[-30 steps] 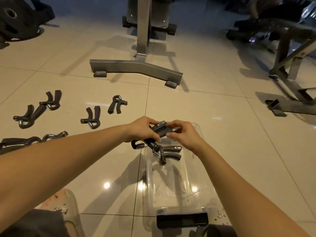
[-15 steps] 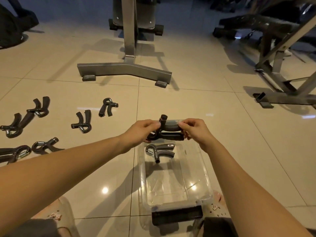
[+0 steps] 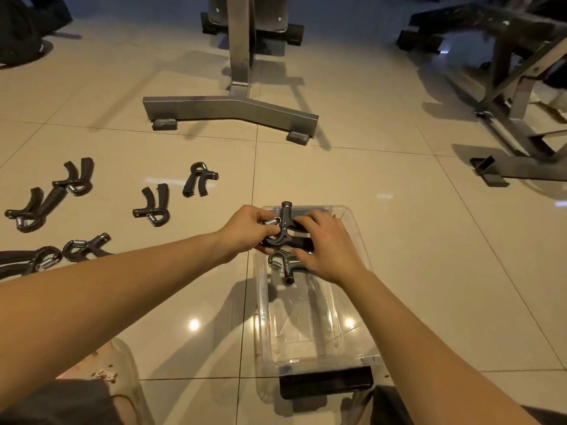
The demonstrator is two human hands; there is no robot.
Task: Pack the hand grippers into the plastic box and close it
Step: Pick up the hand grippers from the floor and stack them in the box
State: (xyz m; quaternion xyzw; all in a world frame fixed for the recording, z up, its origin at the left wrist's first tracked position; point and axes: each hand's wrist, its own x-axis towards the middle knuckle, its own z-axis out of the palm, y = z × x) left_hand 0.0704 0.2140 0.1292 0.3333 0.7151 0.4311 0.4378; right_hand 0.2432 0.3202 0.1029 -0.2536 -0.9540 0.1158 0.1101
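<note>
Beige glossy tiled floor (image 3: pixel 399 240): hard and slick, so anything set down may skid.

Clear rectangular plastic box (image 3: pixel 261 302), lower centre of frame, open on top. Thin walls; judged light and likely to slide if knocked.

Loose black hand grippers (image 3: pixel 153 207), several, scattered at left of frame, well apart from the box.

Black hand gripper with a steel coil spring (image 3: pixel 285 231), centre of frame, held over the box's far end. Left hand (image 3: pixel 245 231): fingers curled round the spring end. Right hand (image 3: pixel 329 250): fingers wrapped over the handles.

Second black hand gripper (image 3: pixel 282 266) lies flat on the box bottom, just beneath the held one.

Judgement: grippers are rigid and dense for their size. The moulded handles give the surest hold. Avoid the coil, which could pinch. Lay each one flat and nested.
</note>
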